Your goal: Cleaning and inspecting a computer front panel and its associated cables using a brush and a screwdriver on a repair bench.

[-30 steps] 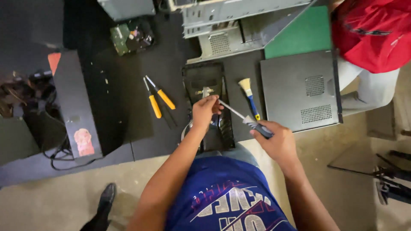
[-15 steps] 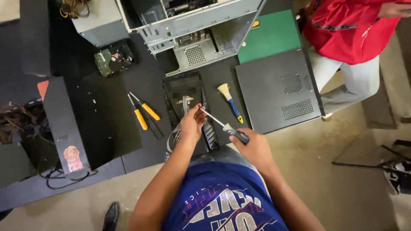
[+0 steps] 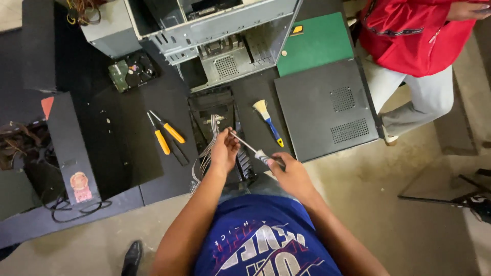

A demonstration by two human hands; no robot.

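Observation:
My right hand (image 3: 287, 170) grips the handle of a screwdriver (image 3: 250, 148) whose metal shaft points up and left. My left hand (image 3: 224, 151) pinches the shaft near its tip, over a black computer part (image 3: 212, 107) lying on the dark mat. A bundle of grey cables (image 3: 205, 156) runs down beside my left hand. The tip itself is hidden by my fingers.
Two orange-handled tools (image 3: 166, 134) lie left of the part, a blue-and-yellow brush (image 3: 269, 122) to its right. An open grey computer case (image 3: 225, 36) stands above, with a dark side panel (image 3: 327, 110), green board (image 3: 317, 41), hard drive (image 3: 130, 70). A person in red (image 3: 409, 36) sits at right.
The camera view has shifted, so everything sits lower and more of the computer case shows. My hands stay on the screwdriver over the black part.

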